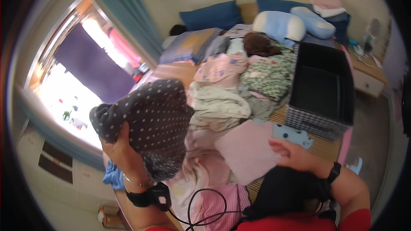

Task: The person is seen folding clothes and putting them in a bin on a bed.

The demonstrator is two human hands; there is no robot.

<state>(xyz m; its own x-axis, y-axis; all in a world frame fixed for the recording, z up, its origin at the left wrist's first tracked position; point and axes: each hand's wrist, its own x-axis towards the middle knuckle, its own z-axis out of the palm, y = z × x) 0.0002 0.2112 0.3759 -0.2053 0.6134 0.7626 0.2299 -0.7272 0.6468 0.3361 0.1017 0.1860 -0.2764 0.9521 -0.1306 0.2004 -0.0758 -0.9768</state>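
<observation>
My left hand [123, 150] grips a dark grey garment with white polka dots [154, 112], lifted above the left side of the bed so that its lower part hangs down. My right hand [293, 155] is at the right edge of a flat, folded pale pink cloth [247, 147]. Its fingers are slightly curled and apart from the thumb, with nothing seen between them; whether they touch the cloth is unclear. Just beyond that hand lies a light blue piece with dark spots [292, 134]. Pink garments [205, 170] and a pink striped one [223, 203] lie nearest to me.
A black-lined fabric storage box [321, 93] with a houndstooth outside stands on the bed's right. Cream clothes [218, 106] and a green patterned garment [268, 77] are piled mid-bed. Blue pillows [212, 16] lie at the head. A black cable [192, 205] loops near my left wrist.
</observation>
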